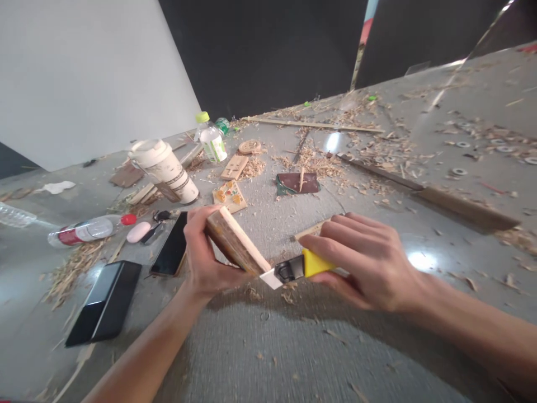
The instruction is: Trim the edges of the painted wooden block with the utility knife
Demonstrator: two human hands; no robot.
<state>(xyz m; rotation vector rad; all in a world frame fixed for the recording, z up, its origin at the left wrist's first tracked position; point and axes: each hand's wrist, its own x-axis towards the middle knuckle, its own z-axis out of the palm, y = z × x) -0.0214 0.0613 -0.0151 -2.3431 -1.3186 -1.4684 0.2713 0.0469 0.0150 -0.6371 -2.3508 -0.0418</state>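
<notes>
A thick wooden block (238, 242) with a pale top edge and a darker brown side is gripped in my left hand (205, 254), tilted down to the right. My right hand (364, 260) is wrapped round the yellow handle of a utility knife (315, 263). The knife's black head points left, and its short blade meets the lower right end of the block. Beneath my right hand a flat strip of light wood (310, 230) lies on the grey surface, partly hidden by the fingers.
A patterned cup (168, 170), a yellow-capped bottle (212, 140), a red-capped bottle (90, 230), a phone (171, 249) and a black folding device (104, 302) lie or stand at left. Carved wood pieces (234, 167), a dark red wrap (297, 183) and shavings lie ahead; a long board (465, 208) is at right.
</notes>
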